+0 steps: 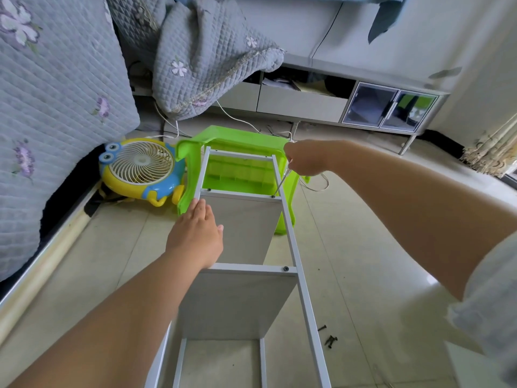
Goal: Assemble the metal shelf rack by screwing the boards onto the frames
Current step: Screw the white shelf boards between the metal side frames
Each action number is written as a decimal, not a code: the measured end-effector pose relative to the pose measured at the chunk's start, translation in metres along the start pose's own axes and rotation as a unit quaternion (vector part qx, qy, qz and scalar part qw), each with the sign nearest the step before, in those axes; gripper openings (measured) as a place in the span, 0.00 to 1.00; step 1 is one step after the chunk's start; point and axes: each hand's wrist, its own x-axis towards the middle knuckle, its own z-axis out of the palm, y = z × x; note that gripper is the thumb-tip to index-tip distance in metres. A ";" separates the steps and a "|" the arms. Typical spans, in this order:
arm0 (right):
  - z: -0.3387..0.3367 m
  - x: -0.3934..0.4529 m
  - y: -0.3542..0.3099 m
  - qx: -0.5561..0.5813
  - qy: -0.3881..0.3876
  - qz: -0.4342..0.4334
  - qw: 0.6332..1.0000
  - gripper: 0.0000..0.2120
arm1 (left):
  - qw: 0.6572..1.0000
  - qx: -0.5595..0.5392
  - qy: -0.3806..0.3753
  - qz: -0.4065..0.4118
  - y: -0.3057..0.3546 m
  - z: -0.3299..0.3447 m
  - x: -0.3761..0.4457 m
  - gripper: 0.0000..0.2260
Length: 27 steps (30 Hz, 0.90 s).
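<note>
Two hands work: left hand (195, 233) lies flat on the frame (293, 247); right hand (303, 159) grips a screwdriver (282, 180) at a screw (273, 196).

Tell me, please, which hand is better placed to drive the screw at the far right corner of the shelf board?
The right hand: it grips the screwdriver, whose tip sits at that screw. The left hand lies flat on the frame, steadying it.

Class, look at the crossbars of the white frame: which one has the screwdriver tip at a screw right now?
The second crossbar from the far end, at its right-end screw; the right hand holds the screwdriver there.
</note>
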 end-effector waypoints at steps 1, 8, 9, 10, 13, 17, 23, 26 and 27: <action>0.001 -0.001 -0.001 -0.005 0.004 0.001 1.000 0.14 | 1.000 0.000 0.001 0.000 0.000 0.000 0.000 0.25; 0.004 0.001 -0.005 -0.095 0.000 0.003 0.996 0.15 | 1.000 -0.007 0.014 0.002 0.001 0.000 0.001 0.25; 0.005 0.004 -0.006 -0.102 0.006 0.003 0.995 0.14 | 1.000 -0.017 0.017 0.001 0.001 -0.001 0.000 0.25; 0.005 0.005 -0.008 -0.104 0.018 0.005 0.994 0.12 | 0.999 -0.030 0.022 -0.001 0.001 -0.001 0.000 0.25; 0.003 0.006 -0.020 -0.072 0.095 -0.011 0.993 0.14 | 0.995 -0.073 0.056 -0.025 0.001 -0.004 -0.001 0.24; 0.010 0.003 -0.045 0.039 0.183 -0.109 0.976 0.12 | 0.992 -0.102 0.058 -0.042 0.000 -0.005 0.001 0.24; 0.020 0.011 -0.070 0.109 0.225 -0.138 0.958 0.11 | 0.991 -0.110 0.061 -0.040 -0.001 -0.003 0.003 0.24; 0.025 0.019 -0.075 0.127 0.219 -0.134 0.958 0.11 | 0.990 -0.112 0.073 -0.039 0.001 -0.003 0.002 0.24; 0.027 0.021 -0.077 0.131 0.216 -0.131 0.959 0.11 | 0.990 -0.113 0.073 -0.039 0.001 -0.002 0.002 0.24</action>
